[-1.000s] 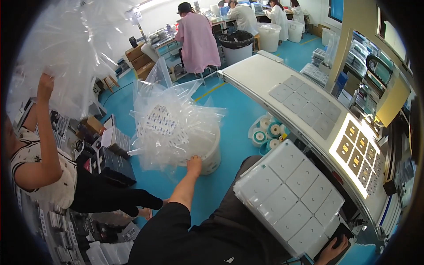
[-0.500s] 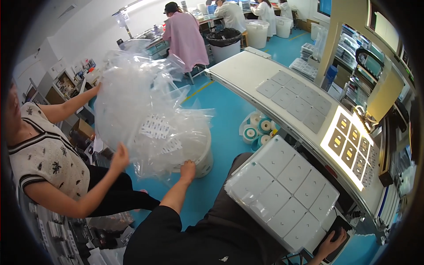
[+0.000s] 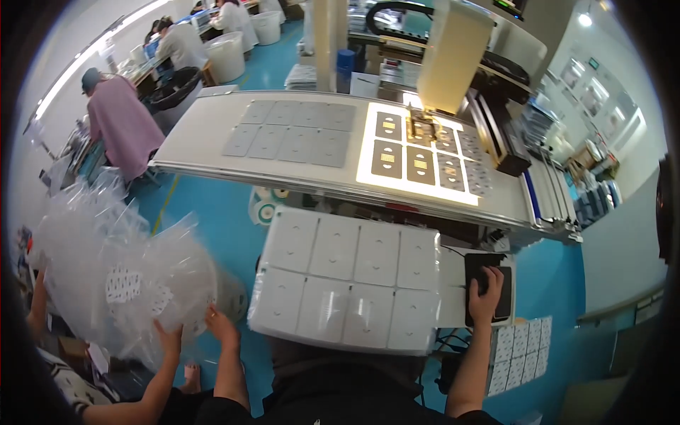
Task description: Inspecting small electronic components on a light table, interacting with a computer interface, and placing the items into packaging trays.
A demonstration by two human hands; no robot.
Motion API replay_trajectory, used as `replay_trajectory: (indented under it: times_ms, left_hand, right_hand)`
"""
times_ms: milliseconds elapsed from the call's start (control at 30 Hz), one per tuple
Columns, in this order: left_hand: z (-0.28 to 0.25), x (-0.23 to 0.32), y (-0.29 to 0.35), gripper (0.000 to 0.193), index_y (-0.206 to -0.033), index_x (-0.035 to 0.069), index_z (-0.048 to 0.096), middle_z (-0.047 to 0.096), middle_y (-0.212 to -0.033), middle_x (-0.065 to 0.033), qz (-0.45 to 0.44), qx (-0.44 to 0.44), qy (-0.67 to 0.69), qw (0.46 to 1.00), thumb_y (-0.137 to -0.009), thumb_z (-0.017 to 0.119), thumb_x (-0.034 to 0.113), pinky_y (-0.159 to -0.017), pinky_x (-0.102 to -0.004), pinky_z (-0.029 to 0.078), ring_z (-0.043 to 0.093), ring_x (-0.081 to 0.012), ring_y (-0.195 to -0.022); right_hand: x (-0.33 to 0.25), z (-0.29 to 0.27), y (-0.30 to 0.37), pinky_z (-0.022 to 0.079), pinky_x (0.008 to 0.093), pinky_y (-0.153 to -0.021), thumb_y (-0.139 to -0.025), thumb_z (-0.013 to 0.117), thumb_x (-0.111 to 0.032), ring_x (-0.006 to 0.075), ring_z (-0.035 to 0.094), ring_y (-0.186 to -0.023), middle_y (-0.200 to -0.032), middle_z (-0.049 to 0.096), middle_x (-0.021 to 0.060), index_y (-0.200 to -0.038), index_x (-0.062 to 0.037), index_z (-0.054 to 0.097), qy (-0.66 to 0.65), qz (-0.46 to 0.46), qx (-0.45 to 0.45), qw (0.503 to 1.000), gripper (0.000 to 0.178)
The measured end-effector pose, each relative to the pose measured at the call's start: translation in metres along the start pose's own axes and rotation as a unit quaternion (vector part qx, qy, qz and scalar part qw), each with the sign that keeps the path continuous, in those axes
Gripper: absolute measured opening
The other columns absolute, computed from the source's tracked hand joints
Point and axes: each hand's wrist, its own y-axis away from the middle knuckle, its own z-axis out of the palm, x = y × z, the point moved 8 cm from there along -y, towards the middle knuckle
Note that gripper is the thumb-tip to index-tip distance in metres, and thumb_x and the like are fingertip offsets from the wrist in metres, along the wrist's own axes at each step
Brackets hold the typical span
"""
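My left hand [image 3: 222, 329] is closed at the near edge of a white bin [image 3: 232, 296]; its fingers appear curled over the rim, partly against plastic. A large heap of clear plastic bags [image 3: 92, 248] rises from the bin, with printed white patches. Beside my hand, a co-worker's hand [image 3: 168, 337] presses on the bags, and that person's other arm reaches up at the far left. My right hand [image 3: 486, 294] is curled over a black mouse [image 3: 473, 289] on a dark pad [image 3: 503, 301]. Across my lap lies a plastic-wrapped stack of pale grey card sheets [image 3: 346, 283].
Ahead stands a machine table [image 3: 191, 145] with a grey card sheet [image 3: 292, 133] and a lit panel [image 3: 365, 166] under a machine head [image 3: 425, 127]. Tape rolls [image 3: 266, 212] lie beneath it. Printed sheets [image 3: 520, 354] are low at right. Several people work at the back left.
My view has swung right, so the bin and bags sit further left. The co-worker's nearer hand has come down onto the bags beside my left hand. My right hand stays at the mouse.
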Motion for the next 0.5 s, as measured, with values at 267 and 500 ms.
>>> replay_trajectory:
  times_ms: [267, 500]
  left_hand:
    - [0.013, -0.009, -0.038, 0.024, -0.126, 0.000, 0.068, 0.073, -0.123, -0.0225, 0.019, -0.170, -0.036, 0.985, -0.109, 0.056, 0.012, -0.096, -0.0533, 0.060, 0.072, -0.0433, -0.115]
    - [0.015, -0.014, -0.037, 0.020, -0.118, 0.000, 0.071, 0.075, -0.116, -0.0212, 0.014, -0.132, -0.034, 0.991, -0.107, 0.056, 0.009, -0.094, -0.0539, 0.060, 0.073, -0.0420, -0.114]
  right_hand:
    - [-0.002, -0.006, -0.001, 0.049, 0.0508, -0.115, -0.094, 0.076, -0.011, 0.0462, 0.059, -0.135, -0.142, 0.059, 0.0232, -0.135, -0.0012, 0.067, -0.008, 0.007, 0.038, 0.999, 0.043]
    - [-0.007, 0.000, 0.000, 0.051, 0.0504, -0.113, -0.092, 0.076, -0.010, 0.0466, 0.060, -0.132, -0.140, 0.059, 0.0238, -0.135, -0.0006, 0.067, -0.007, -0.001, -0.006, 1.000, 0.044]
